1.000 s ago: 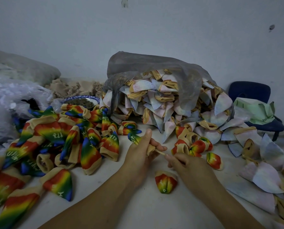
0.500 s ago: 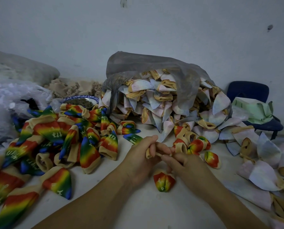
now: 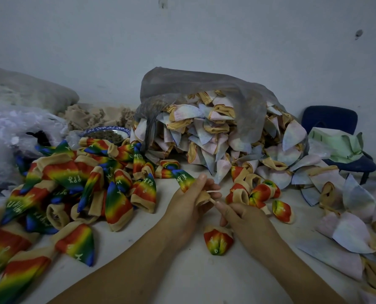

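across the white worktop (image 3: 204,277), a grey mesh bag (image 3: 204,84) spills pale folded pieces at the back, and a heap of rainbow pieces (image 3: 66,174) lies to the left. near the middle, the left hand (image 3: 189,207) grips one rainbow piece (image 3: 183,178) just above the worktop. the right hand (image 3: 246,222) pinches a thin stick (image 3: 212,200) whose tip meets the piece's tan end.

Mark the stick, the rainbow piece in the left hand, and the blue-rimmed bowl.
stick (image 3: 212,201): head view, exposed shaft.
rainbow piece (image 3: 182,178): head view, printed tip above the grip of the left hand (image 3: 183,208).
blue-rimmed bowl (image 3: 108,128): head view, far rim.
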The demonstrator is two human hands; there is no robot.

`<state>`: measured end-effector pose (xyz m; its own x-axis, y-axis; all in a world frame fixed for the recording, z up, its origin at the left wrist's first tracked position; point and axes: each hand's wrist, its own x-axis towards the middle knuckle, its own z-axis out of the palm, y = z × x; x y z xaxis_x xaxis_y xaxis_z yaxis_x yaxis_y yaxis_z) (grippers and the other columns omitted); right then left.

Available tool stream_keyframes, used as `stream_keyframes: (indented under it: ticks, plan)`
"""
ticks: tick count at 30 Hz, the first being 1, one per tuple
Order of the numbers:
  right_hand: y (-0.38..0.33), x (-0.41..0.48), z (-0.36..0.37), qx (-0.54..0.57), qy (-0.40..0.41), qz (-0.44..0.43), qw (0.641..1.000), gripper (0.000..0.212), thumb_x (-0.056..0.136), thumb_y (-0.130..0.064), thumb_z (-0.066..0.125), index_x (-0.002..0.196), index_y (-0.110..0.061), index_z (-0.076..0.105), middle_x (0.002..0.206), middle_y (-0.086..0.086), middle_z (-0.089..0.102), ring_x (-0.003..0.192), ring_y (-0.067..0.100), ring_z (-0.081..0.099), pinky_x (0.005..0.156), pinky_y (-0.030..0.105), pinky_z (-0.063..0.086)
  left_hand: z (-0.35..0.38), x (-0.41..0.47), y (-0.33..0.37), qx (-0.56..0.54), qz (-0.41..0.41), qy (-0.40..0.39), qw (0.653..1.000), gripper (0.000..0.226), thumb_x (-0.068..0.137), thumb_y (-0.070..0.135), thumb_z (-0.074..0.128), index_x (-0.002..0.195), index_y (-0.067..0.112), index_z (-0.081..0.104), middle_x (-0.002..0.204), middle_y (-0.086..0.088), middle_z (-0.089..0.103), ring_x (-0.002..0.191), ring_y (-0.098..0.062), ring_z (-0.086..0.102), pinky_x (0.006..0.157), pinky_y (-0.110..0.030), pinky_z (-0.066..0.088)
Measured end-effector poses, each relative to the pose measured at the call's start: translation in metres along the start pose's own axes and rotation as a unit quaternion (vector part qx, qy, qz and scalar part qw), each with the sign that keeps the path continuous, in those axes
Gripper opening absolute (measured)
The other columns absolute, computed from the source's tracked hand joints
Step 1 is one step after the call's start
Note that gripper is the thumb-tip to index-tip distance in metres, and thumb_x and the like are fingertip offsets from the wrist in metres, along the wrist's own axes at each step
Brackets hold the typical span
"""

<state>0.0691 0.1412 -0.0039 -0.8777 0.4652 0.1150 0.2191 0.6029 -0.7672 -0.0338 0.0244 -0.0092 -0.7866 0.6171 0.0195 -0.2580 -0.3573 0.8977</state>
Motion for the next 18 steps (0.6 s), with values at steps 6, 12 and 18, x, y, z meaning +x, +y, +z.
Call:
stream_keyframes:
  ticks: [6,12,18]
  plan:
    - [0.008,0.001,-0.006,-0.044,0.02,-0.007,0.999,0.043,0.089,-0.058,0.044,0.067,-0.027,0.065,0.07,-0.011,0.067,0.069,-0.001,0.06,0.065,0.021,0.047,0.0,0.001,0.006,-0.036,-0.025,0.036,0.998,0.045,0.102,0.046,0.037,0.109,0.016,0.07,0.107,-0.006,0.074,0.094,-0.015,0.069,0.085,-0.032,0.047]
    - [0.005,-0.003,-0.007,-0.103,-0.002,-0.043,0.994,0.04,0.092,-0.057,0.042,0.069,-0.028,0.058,0.068,-0.007,0.063,0.067,0.005,0.058,0.064,0.028,0.047,0.002,0.001,0.009,-0.051,-0.009,0.066,0.997,0.045,0.103,0.045,0.034,0.104,0.03,0.076,0.105,0.007,0.075,0.104,-0.014,0.066,0.083,-0.03,0.042]
    - [-0.003,-0.007,0.001,-0.159,-0.04,-0.105,0.981,0.036,0.095,-0.048,0.045,0.067,-0.027,0.046,0.06,-0.001,0.048,0.06,0.012,0.047,0.056,0.03,0.038,-0.01,0.005,0.008,-0.069,0.022,0.062,0.995,0.031,0.096,0.018,0.056,0.126,0.023,0.06,0.113,0.012,0.073,0.106,-0.014,0.069,0.081,-0.025,0.051]
